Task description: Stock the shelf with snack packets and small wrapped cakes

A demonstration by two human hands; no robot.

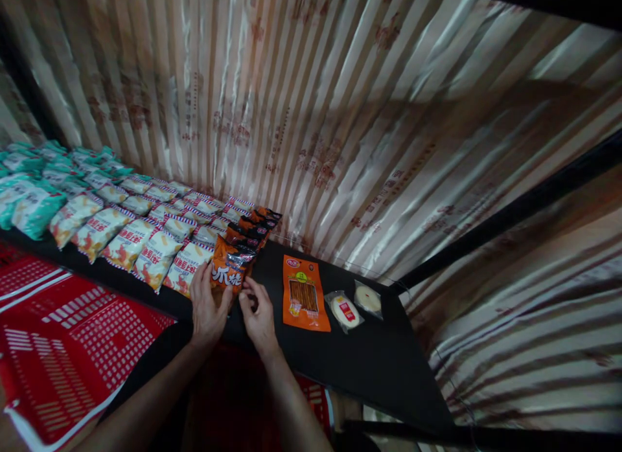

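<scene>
Left grip holding an orange packet, right grip at its edge

Near the middle of the frame, at the front of the black shelf, the orange packet sits between both grips. The left one clasps it, thumb over the lower front and fingers along the left side. The right one has its fingertips bent in at the packet's lower right edge; whether they pinch the film or only rest against it, I cannot tell.

Dark orange-and-black packets form a line just behind the held one, running up toward the wall lined with striped sheeting. White packets stand in rows to the left, the nearest just beside the left grip, and teal packets fill the far left. Right of centre, a flat orange packet lies near the right grip, followed by a wrapped round item and a second wrapped disc. A red basket occupies the lower left, below the shelf's front edge.

Judging the step as straightening this packet at the head of its line, light pressure from both sides should serve best: the bag looks soft, so a hard squeeze could crease it. Its lower edge would do well to sit level with the white front row, its face forward. Pushing back too firmly might topple the packets behind, and a wide left thumb or finger could nudge the neighbouring white one askew.
</scene>
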